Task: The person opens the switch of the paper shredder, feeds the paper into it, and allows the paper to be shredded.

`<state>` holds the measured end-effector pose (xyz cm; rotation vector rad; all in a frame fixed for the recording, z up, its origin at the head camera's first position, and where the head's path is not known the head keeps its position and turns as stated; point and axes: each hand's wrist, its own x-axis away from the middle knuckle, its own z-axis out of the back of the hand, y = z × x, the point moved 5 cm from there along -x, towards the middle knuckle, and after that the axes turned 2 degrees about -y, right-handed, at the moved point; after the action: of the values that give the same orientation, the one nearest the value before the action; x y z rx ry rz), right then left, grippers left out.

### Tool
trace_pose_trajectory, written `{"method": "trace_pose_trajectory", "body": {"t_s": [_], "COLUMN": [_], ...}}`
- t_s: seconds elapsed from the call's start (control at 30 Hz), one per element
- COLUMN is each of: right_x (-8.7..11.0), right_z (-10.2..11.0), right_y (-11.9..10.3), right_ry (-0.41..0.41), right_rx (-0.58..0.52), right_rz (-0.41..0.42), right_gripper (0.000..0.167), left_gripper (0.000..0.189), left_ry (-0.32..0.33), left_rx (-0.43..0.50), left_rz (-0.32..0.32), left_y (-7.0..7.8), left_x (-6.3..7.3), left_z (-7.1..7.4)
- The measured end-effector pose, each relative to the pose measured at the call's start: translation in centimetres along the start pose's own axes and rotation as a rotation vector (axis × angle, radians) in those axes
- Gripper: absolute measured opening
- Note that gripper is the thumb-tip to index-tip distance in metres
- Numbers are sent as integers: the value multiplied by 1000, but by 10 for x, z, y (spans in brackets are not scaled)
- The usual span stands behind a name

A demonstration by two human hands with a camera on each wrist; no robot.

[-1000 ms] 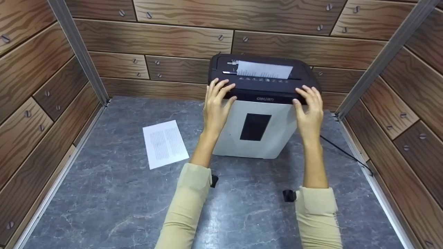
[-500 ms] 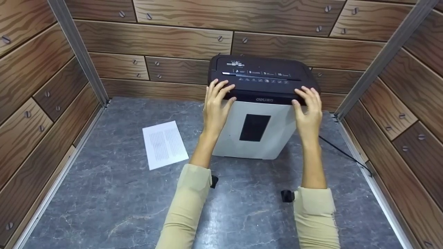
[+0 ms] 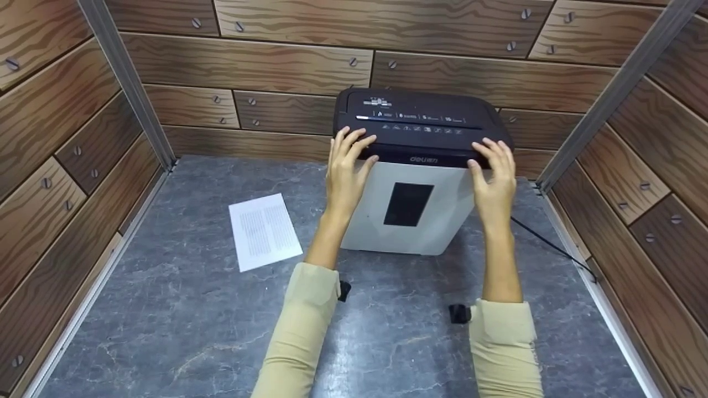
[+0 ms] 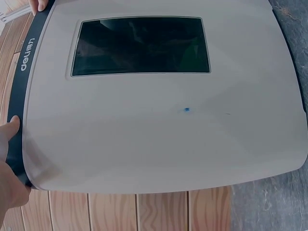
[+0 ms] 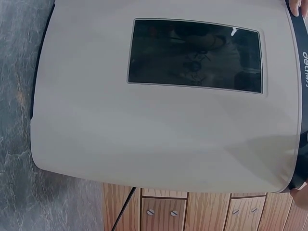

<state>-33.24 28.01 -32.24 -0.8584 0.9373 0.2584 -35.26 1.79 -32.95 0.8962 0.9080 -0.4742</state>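
A paper shredder [image 3: 412,204] stands upright near the back wall, with a black head [image 3: 420,119] over a light grey bin that has a dark window [image 3: 409,204]. My left hand [image 3: 345,174] grips the head's front left corner, fingers over the top and thumb on the front edge. At the front right corner, my right hand [image 3: 494,177] holds on in the same way. No paper shows above the feed slot. Both wrist views look at the bin's front, with the left thumb [image 4: 12,127] on the black rim in the left one.
A printed sheet of paper [image 3: 265,232] lies on the grey marbled surface [image 3: 188,320] left of the shredder. A black cord [image 3: 553,247] runs from behind the shredder to the right. Wood-patterned walls [image 3: 249,61] enclose the back and sides.
The sheet that stuck out of the feed slot a second ago has gone down out of sight. Both hands stay where they were on the shredder's head.
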Motion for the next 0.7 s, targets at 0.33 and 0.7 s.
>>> {"method": "trace_pose_trajectory", "body": {"t_s": [0.33, 0.7], "right_x": [1, 1], "right_z": [0, 0], "right_y": [1, 0], "right_ry": [-4, -2], "right_rx": [8, 6], "right_rz": [-13, -3], "right_gripper": [26, 25], "left_gripper": [30, 30], "left_ry": [14, 7], "left_rx": [8, 4], "left_rz": [-10, -6], "left_y": [-1, 0], "left_x": [1, 1], "left_z": [-1, -1]}}
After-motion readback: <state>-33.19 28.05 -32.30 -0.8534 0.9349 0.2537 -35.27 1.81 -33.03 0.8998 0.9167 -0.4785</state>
